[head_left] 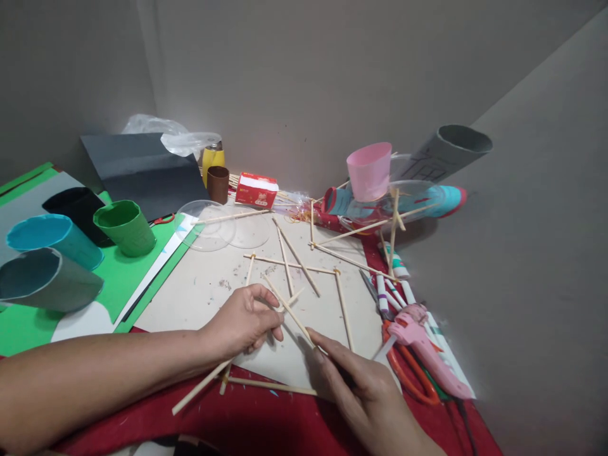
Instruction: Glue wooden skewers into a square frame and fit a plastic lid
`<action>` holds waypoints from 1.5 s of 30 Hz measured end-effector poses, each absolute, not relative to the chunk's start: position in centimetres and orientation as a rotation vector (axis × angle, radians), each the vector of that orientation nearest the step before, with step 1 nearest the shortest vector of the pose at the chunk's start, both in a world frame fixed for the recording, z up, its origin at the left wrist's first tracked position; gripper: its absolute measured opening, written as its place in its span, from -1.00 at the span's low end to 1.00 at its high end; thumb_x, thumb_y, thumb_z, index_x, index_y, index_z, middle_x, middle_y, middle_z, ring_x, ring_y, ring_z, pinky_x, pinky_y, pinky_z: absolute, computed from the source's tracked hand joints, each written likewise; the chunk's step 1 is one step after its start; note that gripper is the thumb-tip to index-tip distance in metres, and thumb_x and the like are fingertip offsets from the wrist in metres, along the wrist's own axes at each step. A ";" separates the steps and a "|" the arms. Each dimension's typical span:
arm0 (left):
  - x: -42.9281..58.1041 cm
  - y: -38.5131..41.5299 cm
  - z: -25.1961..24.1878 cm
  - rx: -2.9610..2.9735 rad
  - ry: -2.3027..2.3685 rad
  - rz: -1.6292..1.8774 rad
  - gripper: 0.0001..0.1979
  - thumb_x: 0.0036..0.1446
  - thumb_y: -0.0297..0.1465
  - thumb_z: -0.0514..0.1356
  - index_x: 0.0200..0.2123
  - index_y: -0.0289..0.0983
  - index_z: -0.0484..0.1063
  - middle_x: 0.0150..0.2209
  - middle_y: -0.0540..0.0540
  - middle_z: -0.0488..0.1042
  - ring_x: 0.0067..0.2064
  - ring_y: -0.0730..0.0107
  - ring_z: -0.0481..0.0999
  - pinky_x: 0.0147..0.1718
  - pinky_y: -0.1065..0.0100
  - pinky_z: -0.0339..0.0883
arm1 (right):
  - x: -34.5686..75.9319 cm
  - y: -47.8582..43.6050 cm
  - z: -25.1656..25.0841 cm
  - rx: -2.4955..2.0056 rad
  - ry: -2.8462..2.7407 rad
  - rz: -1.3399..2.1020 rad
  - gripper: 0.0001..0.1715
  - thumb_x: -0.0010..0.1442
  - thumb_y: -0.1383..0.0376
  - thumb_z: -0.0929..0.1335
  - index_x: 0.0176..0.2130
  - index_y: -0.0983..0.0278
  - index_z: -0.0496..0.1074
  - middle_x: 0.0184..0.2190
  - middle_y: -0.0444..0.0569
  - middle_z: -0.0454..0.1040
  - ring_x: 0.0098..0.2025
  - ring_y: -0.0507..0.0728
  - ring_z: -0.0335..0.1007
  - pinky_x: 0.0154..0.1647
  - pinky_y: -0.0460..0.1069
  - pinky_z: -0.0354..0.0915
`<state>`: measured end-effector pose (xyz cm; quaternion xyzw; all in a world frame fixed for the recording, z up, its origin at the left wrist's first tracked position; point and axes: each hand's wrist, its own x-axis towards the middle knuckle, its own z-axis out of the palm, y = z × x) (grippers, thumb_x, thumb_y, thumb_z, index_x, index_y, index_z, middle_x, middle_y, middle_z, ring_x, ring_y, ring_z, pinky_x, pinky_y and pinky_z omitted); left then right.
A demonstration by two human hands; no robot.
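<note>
My left hand [240,322] is closed round a wooden stick [202,387], which slants from the near edge up past my fingertips. In my right hand [358,383], a second wooden stick [298,324] is pinched between thumb and fingers and points away to the upper left. The two sticks cross just beyond my left fingertips, where something small and pale, perhaps a rubber band, shows. Beneath both hands lies a four-sided stick frame [344,310], its corners bound in tan; my left hand hides part of it. Two loose sticks [304,269] rest within and across its far side.
A pale board [166,304] covers the red cloth [142,418]. Coloured cups, including a green cup [126,231], stand left. A red box [256,191] and clear discs [205,225] lie behind. Right are a pink glue gun [422,351], orange-handled scissors [415,380], markers and another stick frame [354,259].
</note>
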<state>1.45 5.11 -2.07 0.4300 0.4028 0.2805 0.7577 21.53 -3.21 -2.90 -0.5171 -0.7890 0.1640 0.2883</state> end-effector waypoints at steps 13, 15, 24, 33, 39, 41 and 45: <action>1.4 5.1 -2.6 1.004 0.854 0.629 -0.67 -0.01 -0.26 0.24 -0.27 -0.25 0.17 -0.58 0.02 0.49 -0.78 0.65 0.12 -0.79 0.54 -0.06 | 21.6 -2.9 -2.9 -1.366 -2.103 0.397 -0.61 0.29 0.37 0.23 0.08 0.30 0.40 -0.20 0.05 0.62 -0.24 0.09 0.60 -0.16 -0.12 0.47; 1.4 5.1 -2.7 1.018 0.851 0.631 -0.67 0.00 -0.26 0.24 -0.26 -0.25 0.17 -0.57 0.01 0.49 -0.78 0.65 0.12 -0.79 0.55 -0.04 | 21.6 -3.0 -3.0 -1.362 -2.096 0.395 -0.61 0.29 0.37 0.23 0.08 0.30 0.40 -0.20 0.05 0.62 -0.24 0.09 0.60 -0.16 -0.12 0.47; 1.3 5.2 -2.8 1.032 0.754 0.615 -0.61 0.05 -0.18 0.25 -0.23 -0.26 0.15 -0.52 -0.03 0.51 -0.74 0.65 0.17 -0.75 0.54 0.08 | 21.7 -3.0 -2.9 -1.356 -2.114 0.374 -0.61 0.28 0.39 0.24 0.08 0.31 0.40 -0.14 0.05 0.60 -0.15 0.08 0.57 -0.09 -0.15 0.43; 1.4 5.3 -2.6 1.020 0.782 0.555 -0.56 -0.03 -0.15 0.29 -0.24 -0.34 0.26 -0.49 -0.11 0.53 -0.73 0.63 0.21 -0.74 0.51 0.12 | 22.0 -3.0 -2.9 -1.364 -2.157 0.390 -0.61 0.29 0.39 0.23 0.09 0.34 0.38 -0.13 0.04 0.60 -0.13 0.03 0.56 -0.09 -0.21 0.41; 1.4 5.4 -2.6 1.002 0.792 0.550 -0.57 -0.04 -0.16 0.31 -0.25 -0.34 0.27 -0.49 -0.11 0.54 -0.73 0.64 0.22 -0.74 0.53 0.10 | 21.9 -3.1 -2.8 -1.366 -2.168 0.382 -0.61 0.30 0.38 0.21 0.09 0.36 0.38 -0.11 0.06 0.59 -0.08 0.02 0.53 -0.05 -0.21 0.38; 1.3 5.3 -2.7 1.002 0.789 0.554 -0.57 -0.04 -0.17 0.31 -0.24 -0.34 0.27 -0.49 -0.11 0.54 -0.73 0.63 0.22 -0.73 0.53 0.11 | 21.9 -3.1 -2.9 -1.367 -2.164 0.378 -0.61 0.30 0.38 0.21 0.09 0.34 0.37 -0.11 0.03 0.59 -0.09 0.02 0.53 -0.05 -0.22 0.38; 1.3 5.3 -2.8 1.017 0.784 0.560 -0.57 -0.01 -0.18 0.30 -0.22 -0.34 0.28 -0.48 -0.11 0.54 -0.72 0.63 0.23 -0.72 0.52 0.14 | 22.0 -3.1 -3.1 -1.367 -2.151 0.381 -0.60 0.29 0.39 0.22 0.10 0.31 0.36 -0.10 -0.01 0.59 -0.09 0.00 0.54 -0.06 -0.22 0.38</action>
